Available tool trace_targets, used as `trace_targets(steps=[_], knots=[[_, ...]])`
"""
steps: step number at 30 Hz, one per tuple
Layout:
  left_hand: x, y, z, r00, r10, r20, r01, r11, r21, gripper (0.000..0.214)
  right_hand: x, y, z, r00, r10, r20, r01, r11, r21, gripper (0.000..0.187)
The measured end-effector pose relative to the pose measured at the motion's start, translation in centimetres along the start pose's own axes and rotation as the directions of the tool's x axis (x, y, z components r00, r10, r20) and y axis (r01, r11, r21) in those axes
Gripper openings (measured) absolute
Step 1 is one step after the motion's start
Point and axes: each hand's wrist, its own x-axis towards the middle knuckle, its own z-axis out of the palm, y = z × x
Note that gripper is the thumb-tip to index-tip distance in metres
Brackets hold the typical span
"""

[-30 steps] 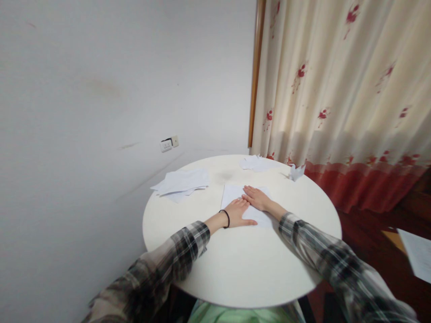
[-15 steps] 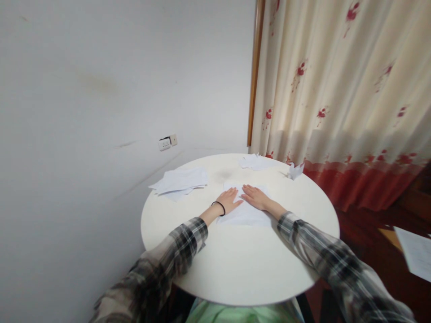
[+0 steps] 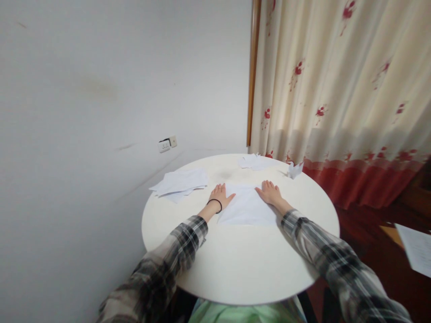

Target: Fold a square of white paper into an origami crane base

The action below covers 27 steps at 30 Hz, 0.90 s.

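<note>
Plain white wall [image 3: 117, 89] fills the left; cream fabric curtain with red flower prints and a red lower band [image 3: 336, 80] hangs at right. Round white smooth-topped table [image 3: 245, 264] in front of the person. Main item: four-sided white paper sheet [image 3: 247, 208], lying flat near the middle of the tabletop, near edge straight, surface plain; any fine creases too washed out to tell. Layered stack of white paper sheets [image 3: 183, 179] sits left of it, edges uneven, corners sticking out. Left hand [image 3: 220, 196] lies palm down at the sheet's left side, right hand [image 3: 271, 194] palm down at its right side; hands apart, thumbs spread inward, neither gripping. Flat white paper pieces [image 3: 254, 162] near the far rim. Small pointed folded white paper shape [image 3: 295, 170] near the far-right rim. Thin black wristband [image 3: 220, 205] around the left wrist.
</note>
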Motion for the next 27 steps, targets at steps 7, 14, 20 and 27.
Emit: trace_targets(steps=[7, 14, 20, 27], knots=[[-0.1, -0.4, -0.3, 1.0, 0.021, 0.003, -0.018, 0.938, -0.346, 0.071, 0.1, 0.5, 1.0, 0.995, 0.045, -0.087, -0.048, 0.998, -0.031, 0.059], [-0.6, -0.2, -0.5, 0.997, 0.071, -0.011, -0.071, 0.943, -0.326, 0.064, -0.1, 0.5, 0.7, 0.995, 0.017, -0.096, -0.02, 0.999, -0.036, 0.056], [-0.3, -0.2, 0.0, 0.998, 0.063, 0.013, -0.062, 0.997, -0.049, 0.062, -0.6, 0.1, 0.1, 0.994, -0.058, -0.088, 0.053, 0.997, -0.063, 0.048], [0.1, -0.8, 0.1, 0.995, 0.076, -0.061, -0.09, 0.954, -0.285, 0.05, -0.8, 0.2, 0.2, 0.987, -0.146, -0.064, 0.143, 0.989, -0.048, 0.048]])
